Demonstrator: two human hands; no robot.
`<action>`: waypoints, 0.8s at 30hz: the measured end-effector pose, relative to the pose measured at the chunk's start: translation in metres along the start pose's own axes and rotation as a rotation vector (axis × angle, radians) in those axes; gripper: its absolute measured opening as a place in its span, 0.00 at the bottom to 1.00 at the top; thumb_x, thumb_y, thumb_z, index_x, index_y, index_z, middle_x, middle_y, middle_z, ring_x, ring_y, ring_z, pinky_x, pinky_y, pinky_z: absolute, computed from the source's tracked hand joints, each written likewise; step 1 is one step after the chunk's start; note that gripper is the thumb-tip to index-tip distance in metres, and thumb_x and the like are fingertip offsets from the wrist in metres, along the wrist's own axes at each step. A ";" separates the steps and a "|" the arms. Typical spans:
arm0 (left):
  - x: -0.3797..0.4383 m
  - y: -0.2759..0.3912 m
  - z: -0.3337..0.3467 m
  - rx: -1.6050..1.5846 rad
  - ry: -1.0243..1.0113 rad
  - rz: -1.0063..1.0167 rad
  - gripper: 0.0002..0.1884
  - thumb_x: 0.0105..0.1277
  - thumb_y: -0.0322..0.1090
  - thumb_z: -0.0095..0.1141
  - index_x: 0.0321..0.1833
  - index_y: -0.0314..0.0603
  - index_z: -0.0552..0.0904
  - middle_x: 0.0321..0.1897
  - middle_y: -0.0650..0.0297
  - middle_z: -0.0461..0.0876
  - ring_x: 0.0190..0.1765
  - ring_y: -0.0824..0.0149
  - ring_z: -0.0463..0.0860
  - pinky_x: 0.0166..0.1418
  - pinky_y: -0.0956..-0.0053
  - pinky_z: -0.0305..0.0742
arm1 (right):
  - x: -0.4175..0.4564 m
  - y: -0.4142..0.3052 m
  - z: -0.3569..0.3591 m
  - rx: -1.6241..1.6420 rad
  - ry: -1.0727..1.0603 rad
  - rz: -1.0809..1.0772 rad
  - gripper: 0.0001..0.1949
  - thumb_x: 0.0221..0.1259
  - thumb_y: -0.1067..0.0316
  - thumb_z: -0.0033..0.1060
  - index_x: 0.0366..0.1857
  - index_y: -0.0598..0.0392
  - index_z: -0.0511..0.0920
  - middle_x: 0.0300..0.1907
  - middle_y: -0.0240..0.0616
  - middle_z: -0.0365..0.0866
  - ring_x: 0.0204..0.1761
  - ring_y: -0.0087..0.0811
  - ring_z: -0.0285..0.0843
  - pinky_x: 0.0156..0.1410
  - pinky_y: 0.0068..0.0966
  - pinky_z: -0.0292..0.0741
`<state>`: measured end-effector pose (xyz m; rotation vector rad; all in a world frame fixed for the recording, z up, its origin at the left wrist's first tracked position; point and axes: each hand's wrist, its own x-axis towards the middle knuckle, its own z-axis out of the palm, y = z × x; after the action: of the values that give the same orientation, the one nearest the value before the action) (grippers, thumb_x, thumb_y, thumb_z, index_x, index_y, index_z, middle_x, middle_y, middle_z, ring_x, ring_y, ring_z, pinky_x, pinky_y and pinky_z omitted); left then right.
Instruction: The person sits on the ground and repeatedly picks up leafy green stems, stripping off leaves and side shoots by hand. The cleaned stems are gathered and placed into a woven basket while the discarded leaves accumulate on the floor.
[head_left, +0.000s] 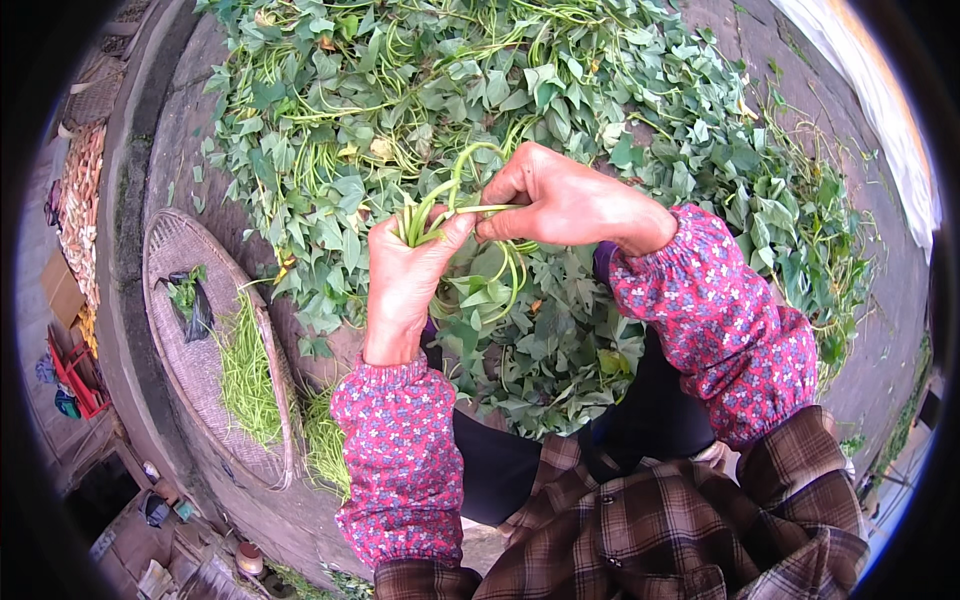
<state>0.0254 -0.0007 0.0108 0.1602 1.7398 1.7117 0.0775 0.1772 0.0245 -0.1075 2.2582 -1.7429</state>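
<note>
My left hand is closed around a small bunch of green leaf stems, their cut ends pointing up beside the thumb. Just to its right, my right hand pinches a green stem between thumb and fingers, its other end reaching the left thumb. A longer stem curves up from the bunch towards the right hand, and more stems loop below. Beneath both hands, a broad heap of leafy vines, which look like sweet potato vines, covers the ground. More leaves lie between my legs.
At the left, a round woven bamboo tray holds stripped green stems and a black plastic bag with leaves. Another pile of stems lies beside its rim. Corn cobs and a red chair are farther left. White sheeting lies upper right.
</note>
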 end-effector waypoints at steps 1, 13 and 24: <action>-0.001 0.000 0.000 0.039 0.000 0.039 0.08 0.56 0.33 0.62 0.32 0.36 0.79 0.17 0.74 0.69 0.17 0.82 0.60 0.21 0.84 0.52 | 0.001 0.001 0.002 0.008 -0.001 0.002 0.09 0.49 0.69 0.60 0.26 0.66 0.78 0.12 0.33 0.68 0.18 0.17 0.59 0.23 0.24 0.60; -0.012 -0.002 0.002 0.058 0.170 0.154 0.05 0.57 0.29 0.60 0.28 0.37 0.77 0.18 0.75 0.71 0.21 0.82 0.64 0.24 0.85 0.57 | -0.001 -0.005 0.019 -0.136 0.285 -0.003 0.09 0.47 0.69 0.57 0.23 0.66 0.79 0.10 0.31 0.67 0.15 0.17 0.59 0.19 0.22 0.59; -0.038 -0.020 -0.028 -0.677 0.170 0.069 0.11 0.63 0.37 0.55 0.26 0.46 0.69 0.13 0.75 0.56 0.17 0.79 0.55 0.21 0.81 0.50 | -0.069 0.018 -0.079 0.558 0.823 -0.028 0.08 0.57 0.69 0.56 0.37 0.61 0.76 0.27 0.27 0.74 0.16 0.11 0.55 0.19 0.11 0.53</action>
<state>0.0465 -0.0466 0.0033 -0.2365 1.1795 2.3165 0.1243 0.2719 0.0373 0.8329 2.0758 -2.7005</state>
